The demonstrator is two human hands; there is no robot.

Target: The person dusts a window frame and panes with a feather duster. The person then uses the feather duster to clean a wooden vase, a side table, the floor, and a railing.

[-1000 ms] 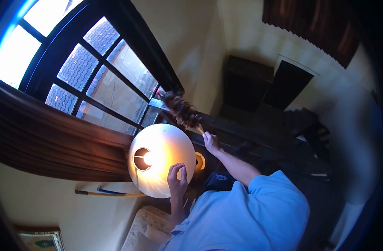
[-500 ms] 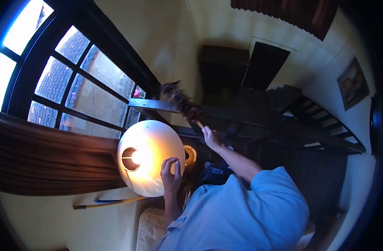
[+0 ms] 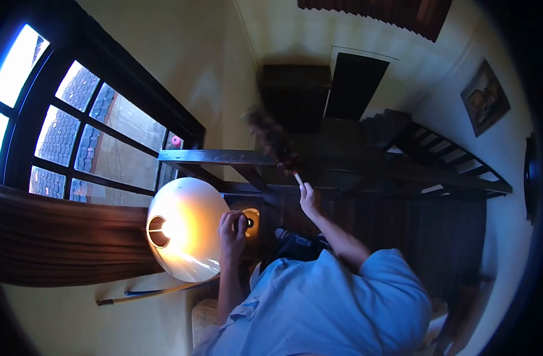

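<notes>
A brown feather duster (image 3: 274,140), blurred by motion, is held out over a dark wooden railing (image 3: 224,156). My right hand (image 3: 310,200) is wrapped round its light handle. Beside the glowing white lampshade (image 3: 194,213), my left hand (image 3: 231,228) is raised with its fingers bent. Between those fingers and the thumb there is a gap, and nothing can be seen in it. Whether the fingertips touch the shade cannot be made out.
A paned window (image 3: 117,127) and a brown curtain (image 3: 64,237) are on the left. Poles (image 3: 147,292) lean by the wall below. A dark slatted banister (image 3: 449,157) and a framed picture (image 3: 485,98) are at the right.
The view has shifted, so the lamp and window sit further left. The duster has moved right along the railing with my right hand. My left hand stays near the lampshade.
</notes>
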